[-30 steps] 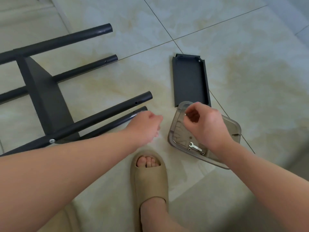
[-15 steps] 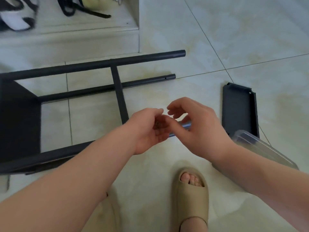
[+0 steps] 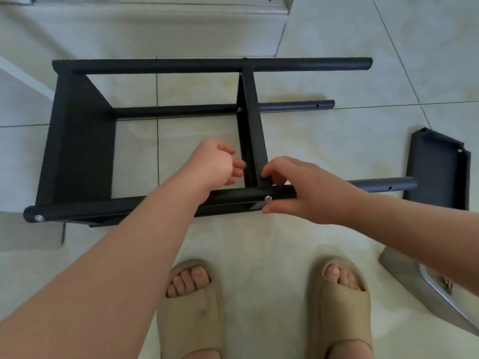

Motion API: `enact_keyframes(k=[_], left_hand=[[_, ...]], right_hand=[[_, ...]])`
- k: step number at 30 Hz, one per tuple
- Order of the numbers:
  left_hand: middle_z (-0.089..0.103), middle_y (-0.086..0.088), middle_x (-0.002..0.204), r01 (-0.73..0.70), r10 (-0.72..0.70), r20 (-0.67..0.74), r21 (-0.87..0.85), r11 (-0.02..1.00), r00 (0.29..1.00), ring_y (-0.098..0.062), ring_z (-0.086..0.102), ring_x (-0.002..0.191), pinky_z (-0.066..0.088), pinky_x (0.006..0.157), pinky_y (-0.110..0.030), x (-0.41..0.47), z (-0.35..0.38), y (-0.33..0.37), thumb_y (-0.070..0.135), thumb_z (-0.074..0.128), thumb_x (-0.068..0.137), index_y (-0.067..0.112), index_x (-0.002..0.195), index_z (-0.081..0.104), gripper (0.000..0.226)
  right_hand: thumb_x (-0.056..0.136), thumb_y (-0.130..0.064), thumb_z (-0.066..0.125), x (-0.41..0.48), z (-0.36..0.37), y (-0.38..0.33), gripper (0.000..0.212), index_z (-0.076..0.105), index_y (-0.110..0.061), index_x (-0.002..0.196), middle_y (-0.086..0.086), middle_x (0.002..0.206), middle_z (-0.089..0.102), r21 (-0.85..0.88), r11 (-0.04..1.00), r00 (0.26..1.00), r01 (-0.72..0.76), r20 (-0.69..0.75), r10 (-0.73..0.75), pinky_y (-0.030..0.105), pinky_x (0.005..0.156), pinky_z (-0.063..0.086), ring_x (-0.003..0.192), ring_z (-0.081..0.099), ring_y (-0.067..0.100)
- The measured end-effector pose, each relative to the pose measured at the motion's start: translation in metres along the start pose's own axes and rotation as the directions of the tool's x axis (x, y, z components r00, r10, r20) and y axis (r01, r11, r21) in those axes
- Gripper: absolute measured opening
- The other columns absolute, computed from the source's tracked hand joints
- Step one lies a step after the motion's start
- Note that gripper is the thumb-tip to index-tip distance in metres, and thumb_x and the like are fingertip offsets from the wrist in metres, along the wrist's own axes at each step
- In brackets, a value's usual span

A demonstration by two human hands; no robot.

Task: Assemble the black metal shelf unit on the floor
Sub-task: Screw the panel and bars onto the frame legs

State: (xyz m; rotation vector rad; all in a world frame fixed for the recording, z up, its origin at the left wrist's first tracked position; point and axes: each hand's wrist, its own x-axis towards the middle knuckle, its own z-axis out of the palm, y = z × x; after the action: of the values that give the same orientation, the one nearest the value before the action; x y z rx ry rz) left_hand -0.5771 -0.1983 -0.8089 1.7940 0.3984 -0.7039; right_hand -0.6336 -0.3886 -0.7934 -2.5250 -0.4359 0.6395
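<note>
Black metal frame [image 3: 181, 67] lies on its side under both hands, with an end shelf [image 3: 80, 141] fixed left of the left hand [image 3: 212, 161] and a middle shelf [image 3: 250, 125] between the hands, so I think about half is done; a loose shelf [image 3: 438, 174] waits right of the right hand [image 3: 305, 190]. That hand holds the near pole [image 3: 233, 198] by a screw [image 3: 267, 198], and the left hand is curled, but I cannot tell if it holds anything. The floor [image 3: 337, 141] is pale tile.

Bright, diffuse light, slightly soft focus. A faint shadow lies just beneath the shelf unit [image 3: 129, 207] where the right hand [image 3: 308, 193] grips; picture edges bow.
</note>
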Motion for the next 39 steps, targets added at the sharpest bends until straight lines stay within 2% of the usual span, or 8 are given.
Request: enact_keyframes(k=[4,7,11,13,16,20,29,39], left_hand=[[0.075,-0.009,0.088,-0.002,-0.047,0.242,0.199,0.980,0.969,-0.018,0.073,0.078,0.060,0.066,-0.026,0.011,0.009,0.005,-0.002,0.041,0.099,0.008,0.104,0.060,0.023],[0.075,-0.010,0.094,-0.050,-0.066,0.313,0.350,0.935,0.947,-0.026,0.073,0.094,0.058,0.089,-0.038,0.016,0.012,0.005,0.000,0.044,0.097,0.009,0.092,0.069,0.027],[0.075,-0.014,0.097,-0.063,-0.077,0.360,0.362,0.930,0.930,-0.030,0.071,0.100,0.055,0.096,-0.045,0.021,0.012,0.001,-0.002,0.047,0.095,0.004,0.096,0.069,0.023],[0.075,-0.017,0.097,-0.078,-0.072,0.367,0.377,0.923,0.928,-0.032,0.072,0.098,0.055,0.095,-0.049,0.024,0.012,-0.001,-0.002,0.050,0.092,0.003,0.095,0.070,0.021],[0.074,-0.022,0.096,-0.092,-0.059,0.355,0.393,0.915,0.933,-0.038,0.071,0.095,0.056,0.091,-0.053,0.023,0.013,-0.001,-0.003,0.055,0.088,0.000,0.096,0.071,0.018],[0.074,-0.021,0.094,-0.091,-0.057,0.333,0.411,0.907,0.941,-0.039,0.071,0.093,0.056,0.090,-0.053,0.023,0.012,-0.002,-0.002,0.059,0.083,0.002,0.095,0.073,0.018],[0.075,-0.020,0.094,0.009,-0.138,0.337,0.360,0.933,0.931,-0.037,0.073,0.094,0.056,0.092,-0.055,0.026,0.008,-0.005,-0.001,0.064,0.080,0.003,0.100,0.075,0.023],[0.076,-0.016,0.083,0.087,-0.180,0.384,0.247,0.965,0.906,-0.027,0.075,0.078,0.063,0.074,-0.038,0.032,0.008,-0.008,-0.003,0.064,0.082,0.002,0.093,0.074,0.016]], right_hand=[[0.080,-0.050,0.071,0.008,0.004,0.013,0.047,0.053,-0.025,0.115,-0.021,0.101,0.054,0.076,0.997,0.998,0.017,-0.055,-0.013,0.036,0.084,0.052,0.096,0.055,0.006],[0.076,-0.068,0.062,0.008,0.009,0.021,0.071,0.047,-0.028,0.131,-0.020,0.118,0.047,0.044,0.999,0.994,0.025,-0.112,-0.020,0.032,0.094,0.050,0.110,0.049,0.003],[0.079,-0.072,0.057,0.013,0.010,0.027,0.097,0.026,-0.025,0.157,-0.002,0.165,0.015,-0.110,0.991,0.984,0.076,-0.150,-0.092,0.045,0.119,0.028,0.150,0.018,0.023],[0.081,-0.078,0.044,0.018,0.008,0.029,0.102,0.014,-0.024,0.162,-0.003,0.170,-0.003,-0.237,0.965,0.987,0.111,-0.091,-0.136,0.048,0.124,0.018,0.156,0.000,0.021],[0.085,-0.081,0.032,0.026,0.004,0.032,0.105,0.000,-0.019,0.163,-0.004,0.168,-0.018,-0.363,0.916,0.983,0.172,0.000,-0.184,0.046,0.127,0.004,0.155,-0.014,0.013],[0.088,-0.078,0.032,0.031,0.007,0.038,0.104,-0.006,-0.015,0.162,-0.003,0.168,-0.019,-0.343,0.912,0.973,0.224,0.020,-0.231,0.042,0.127,-0.001,0.155,-0.015,0.010],[0.091,-0.076,0.030,0.033,0.011,0.041,0.103,-0.003,-0.009,0.162,0.004,0.169,-0.015,-0.398,0.880,0.958,0.260,-0.005,-0.285,0.040,0.127,-0.003,0.156,-0.009,0.018],[0.090,-0.075,0.031,0.033,0.012,0.040,0.103,0.002,-0.007,0.162,0.007,0.170,-0.008,-0.409,0.875,0.954,0.257,-0.038,-0.298,0.045,0.128,0.005,0.157,-0.003,0.021]])
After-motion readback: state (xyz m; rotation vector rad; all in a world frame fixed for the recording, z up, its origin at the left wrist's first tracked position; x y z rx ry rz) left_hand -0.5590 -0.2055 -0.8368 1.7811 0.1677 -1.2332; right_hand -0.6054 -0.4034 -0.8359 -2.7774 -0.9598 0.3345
